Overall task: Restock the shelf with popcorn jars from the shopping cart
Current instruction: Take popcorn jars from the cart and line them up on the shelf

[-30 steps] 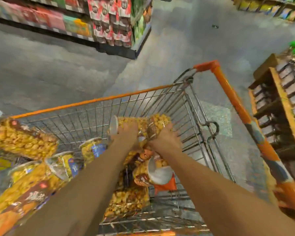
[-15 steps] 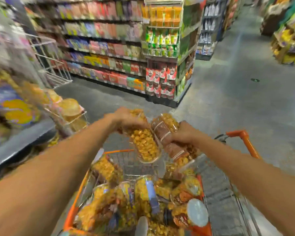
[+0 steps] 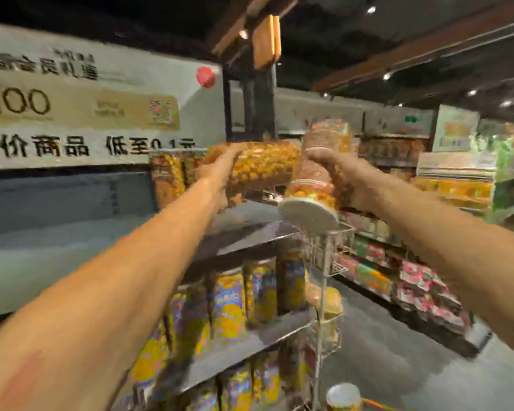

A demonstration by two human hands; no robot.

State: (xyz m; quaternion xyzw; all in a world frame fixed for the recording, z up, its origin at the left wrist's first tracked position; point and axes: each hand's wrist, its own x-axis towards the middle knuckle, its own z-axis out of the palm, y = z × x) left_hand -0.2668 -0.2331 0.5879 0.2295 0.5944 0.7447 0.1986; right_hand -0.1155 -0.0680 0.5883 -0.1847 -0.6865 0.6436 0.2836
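Both arms reach up toward the top shelf (image 3: 250, 215) of a metal rack. The left hand (image 3: 220, 170) has its fingers wrapped around a popcorn jar (image 3: 264, 164) lying on its side, its length running toward three o'clock, just above the shelf board. The right hand (image 3: 336, 173) grips a second jar (image 3: 318, 173) by its side, fingers curled around it; this one is tilted, its white lid (image 3: 307, 213) pointing down toward seven o'clock at the shelf's front edge. The two jars touch or nearly touch near the middle, though blur hides which. At nine o'clock from the left hand, more jars (image 3: 168, 179) stand upright on the same shelf. On the lower shelf (image 3: 250, 339) stand rows of blue-and-yellow labelled tubs (image 3: 229, 304). At five o'clock, another lid (image 3: 343, 396) shows at the bottom edge.
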